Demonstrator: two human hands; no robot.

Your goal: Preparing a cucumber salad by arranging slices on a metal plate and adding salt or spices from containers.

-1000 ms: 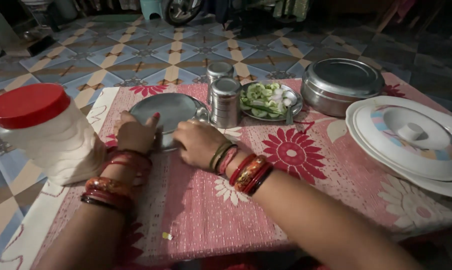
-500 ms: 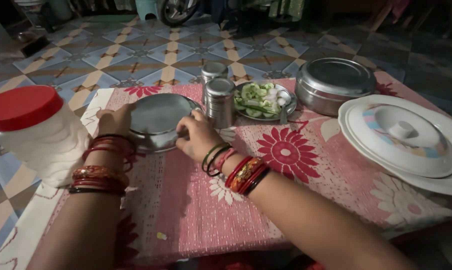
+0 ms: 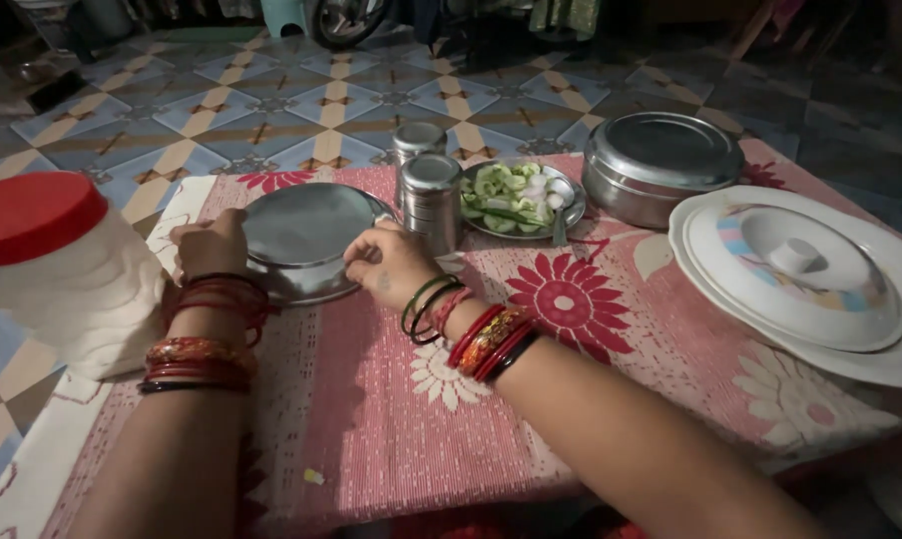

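A round steel plate (image 3: 306, 235) lies upside down on the red flowered tablecloth (image 3: 391, 399). My left hand (image 3: 210, 247) grips its left rim. My right hand (image 3: 389, 265) holds its right rim, fingers curled over the edge. Both wrists carry red and gold bangles. Just right of the plate stand two steel tumblers (image 3: 429, 200), close to my right hand.
A white plastic jar with a red lid (image 3: 57, 269) stands at the left edge. Behind the tumblers sits a plate of sliced green vegetables (image 3: 516, 198) with a spoon. A lidded steel pot (image 3: 661, 165) and a white lidded casserole dish (image 3: 800, 279) stand at the right. Patterned floor tiles lie beyond.
My hands moved apart from the plate's near edge to its left and right rims. The plate has shifted slightly toward me and to the left.
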